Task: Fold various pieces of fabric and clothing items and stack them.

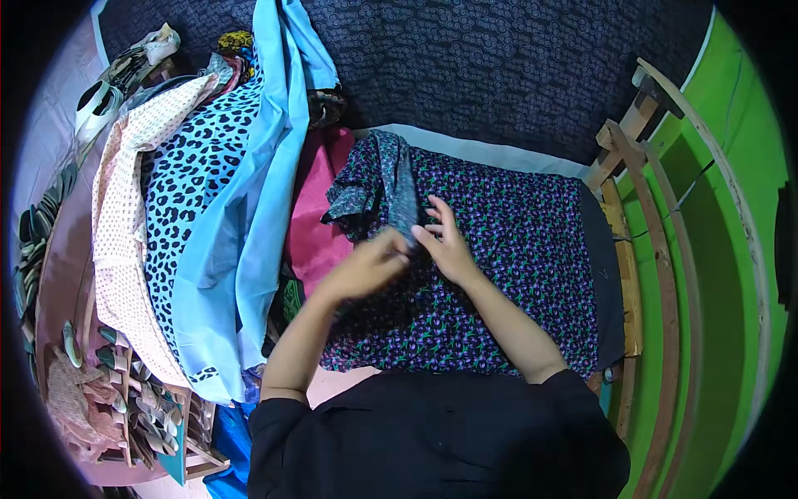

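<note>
A gathered piece of dark cloth (pixel 397 179) with a small floral print, its underside greyer, rises in folds in front of me. My left hand (pixel 378 262) is closed at the lower end of these folds, its fingers curled in and slightly blurred; they appear to pinch the cloth's edge. Just to the right, my right hand (pixel 450 248) has its fingers stretched and apart, the thumb beside the cloth. Both hands are over a wide dark fabric (pixel 507 249) with purple flowers and green leaves, spread over a flat surface.
Light blue fabric (pixel 270 158), black-spotted blue fabric (pixel 204 158) and cream dotted fabric (pixel 125 216) drape at the left, beside pink cloth (pixel 320 208). Several shoes (pixel 154 424) stand on a rack at lower left. Wooden rails (pixel 665 233) run along the right by a green wall (pixel 740 150).
</note>
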`<move>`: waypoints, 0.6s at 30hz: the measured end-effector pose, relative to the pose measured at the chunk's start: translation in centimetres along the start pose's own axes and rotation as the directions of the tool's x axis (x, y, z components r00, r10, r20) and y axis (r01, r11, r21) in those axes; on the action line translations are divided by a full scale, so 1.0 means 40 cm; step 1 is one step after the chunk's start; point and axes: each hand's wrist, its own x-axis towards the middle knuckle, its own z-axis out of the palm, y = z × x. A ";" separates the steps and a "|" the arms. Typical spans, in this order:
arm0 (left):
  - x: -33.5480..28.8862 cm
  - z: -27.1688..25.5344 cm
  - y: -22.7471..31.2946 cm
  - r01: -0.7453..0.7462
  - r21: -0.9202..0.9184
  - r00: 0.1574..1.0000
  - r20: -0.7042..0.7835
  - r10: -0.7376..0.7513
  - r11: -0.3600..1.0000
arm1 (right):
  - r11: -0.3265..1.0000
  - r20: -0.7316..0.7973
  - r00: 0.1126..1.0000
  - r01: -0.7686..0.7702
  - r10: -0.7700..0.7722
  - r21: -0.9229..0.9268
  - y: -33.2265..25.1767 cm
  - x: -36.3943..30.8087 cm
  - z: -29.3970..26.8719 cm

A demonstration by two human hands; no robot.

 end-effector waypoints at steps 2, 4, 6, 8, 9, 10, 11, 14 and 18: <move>-0.002 0.024 0.020 0.026 0.007 0.985 0.168 -0.026 1.000 | 0.992 -0.031 0.999 -0.019 0.015 -0.125 0.061 0.027 0.031; 0.023 0.003 0.035 0.123 0.367 0.920 0.306 -0.245 0.922 | 0.972 -0.048 0.999 -0.026 0.015 -0.234 0.100 0.024 0.033; 0.049 -0.043 -0.050 0.069 0.367 0.978 -0.210 0.011 0.928 | 0.955 -0.072 0.997 0.013 -0.036 -0.297 0.127 0.010 0.019; 0.072 -0.081 -0.043 0.391 0.669 0.873 -0.488 -0.023 0.632 | 0.945 -0.046 0.999 -0.030 0.016 -0.325 0.177 -0.017 -0.013; 0.073 -0.090 -0.093 0.515 0.640 0.824 -0.553 -0.124 0.570 | 0.941 -0.020 0.999 -0.037 0.032 -0.337 0.182 -0.027 -0.015; 0.079 -0.091 -0.110 0.526 0.667 0.828 -0.543 -0.139 0.528 | 0.940 -0.024 0.999 -0.038 0.032 -0.340 0.194 -0.036 -0.015; 0.085 -0.093 -0.125 0.534 0.693 0.832 -0.533 -0.155 0.484 | 0.900 -0.022 0.998 0.051 -0.067 -0.433 0.206 -0.044 -0.013; 0.083 -0.157 -0.251 0.370 0.830 0.926 -0.291 -0.241 0.418 | 0.821 0.021 0.993 0.106 -0.114 -0.560 0.212 -0.052 0.013; 0.106 -0.299 -0.329 0.401 0.087 0.703 -0.667 -0.246 0.912 | 0.799 0.024 0.992 0.111 -0.121 -0.591 0.227 -0.052 0.012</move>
